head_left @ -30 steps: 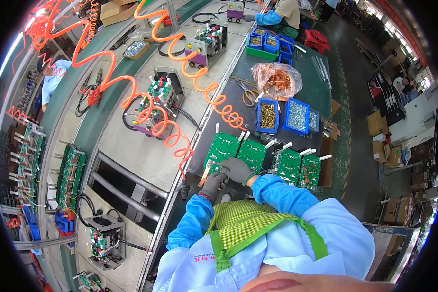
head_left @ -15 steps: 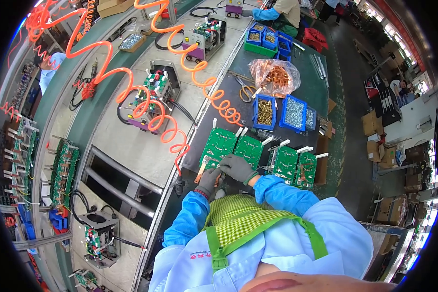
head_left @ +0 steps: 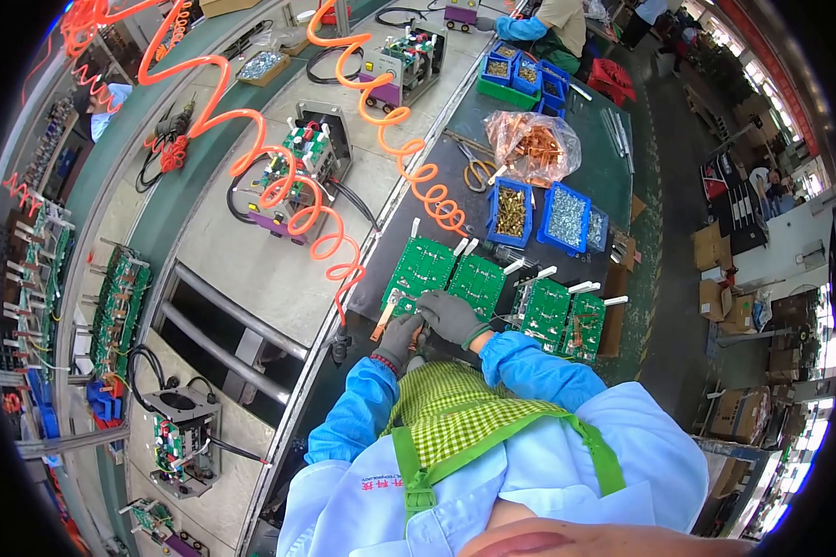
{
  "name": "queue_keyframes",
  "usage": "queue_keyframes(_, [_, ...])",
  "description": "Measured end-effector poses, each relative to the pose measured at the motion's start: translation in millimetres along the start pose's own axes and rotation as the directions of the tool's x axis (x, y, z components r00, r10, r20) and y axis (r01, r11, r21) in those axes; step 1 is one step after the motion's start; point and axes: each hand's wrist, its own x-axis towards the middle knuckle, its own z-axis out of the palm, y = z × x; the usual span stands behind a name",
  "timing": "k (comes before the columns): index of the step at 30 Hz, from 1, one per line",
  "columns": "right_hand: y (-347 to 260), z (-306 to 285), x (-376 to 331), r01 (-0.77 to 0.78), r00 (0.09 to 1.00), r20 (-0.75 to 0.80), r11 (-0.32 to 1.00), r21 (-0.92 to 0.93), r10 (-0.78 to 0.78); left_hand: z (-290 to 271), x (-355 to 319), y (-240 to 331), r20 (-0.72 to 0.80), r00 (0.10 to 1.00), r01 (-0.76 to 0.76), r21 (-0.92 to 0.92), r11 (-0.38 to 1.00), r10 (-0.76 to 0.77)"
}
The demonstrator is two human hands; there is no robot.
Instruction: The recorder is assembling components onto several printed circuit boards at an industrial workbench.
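My left hand (head_left: 398, 336) pinches a copper strip (head_left: 385, 317) at the near green board (head_left: 421, 269); my right hand (head_left: 448, 316) presses down beside it, grip unclear. The orange hose (head_left: 339, 255) at ten o'clock could snag it

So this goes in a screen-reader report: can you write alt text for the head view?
Two gray-gloved hands, left hand and right hand, work together at the near edge of a green circuit board, the left holding a copper strip. More boards lie to the right, blue bins of small parts sit behind, and an orange coiled hose hangs over the bench.
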Motion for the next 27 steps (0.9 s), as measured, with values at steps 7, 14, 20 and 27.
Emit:
queue_keyframes(7, [2,7,0,0.02,1.0,-0.01,0.997,-0.068,-0.021,0,5,-4,-0.06,0.991,0.105,-0.213,0.971,-0.12])
queue_keyframes(14, [-2,5,10,-0.049,0.995,0.089,0.997,-0.051,0.053,6,-3,0,-0.061,0.994,-0.097,-0.026,0.995,0.095])
queue_keyframes(20, [-4,3,5,-0.051,0.997,0.062,0.997,-0.051,0.054,13,-7,12,-0.12,0.993,-0.023,-0.176,0.984,0.002])
queue_keyframes(27, [-7,-1,-2,0.047,0.996,0.078,0.994,-0.102,-0.039,8,-7,7,-0.078,0.993,-0.092,-0.075,0.993,0.086])
